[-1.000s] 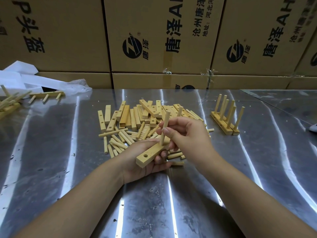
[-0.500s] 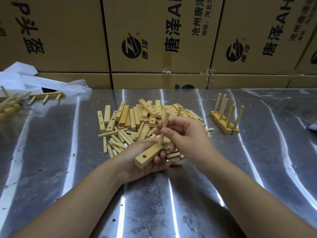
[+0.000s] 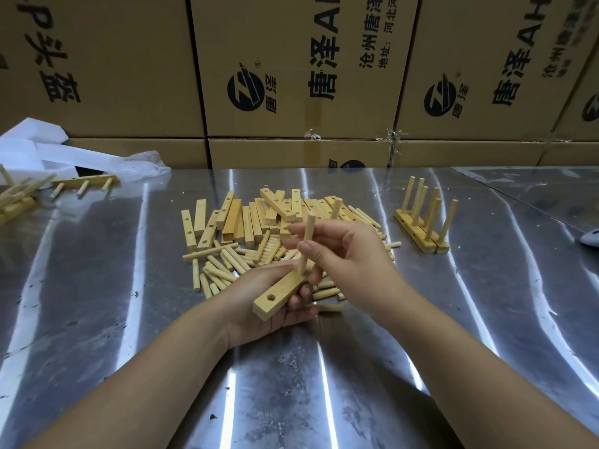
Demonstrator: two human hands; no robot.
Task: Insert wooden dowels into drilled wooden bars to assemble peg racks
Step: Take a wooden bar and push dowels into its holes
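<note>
Head view showing very little shifting over the last second; dowel (image 3: 309, 228) staying nearly upright at the same spot, leaning a touch more to the left, lower end meeting the middle hole of the drilled bar (image 3: 285, 290); bar itself drifting only slightly lower and nearer; judging from that, pressing home still going on rather than finishing, seating depth being impossible to tell behind the fingers; second dowel (image 3: 337, 207) rising behind the right hand, probably already standing in the far hole, base being hidden; near hole (image 3: 271, 298) lying empty, so likely one more peg remaining for this rack after the present one; right hand (image 3: 346, 251) partly closed, pinching the dowel between thumb and fingertips around mid-length, remaining fingers curling loosely; left hand (image 3: 249, 286) cupping the bar from beneath, thumb lying along the top edge, fingers wrapping round the underside, holding it tilted just above the counter (image 3: 97, 286); loose pile of bars and dowels (image 3: 246, 222) lying just beyond both hands; finished racks (image 3: 421, 228) standing pegs-up well off to the right, more racks (image 3: 84, 183) lying at far left; cardboard boxes (image 3: 129, 59) stacking up along the back.
</note>
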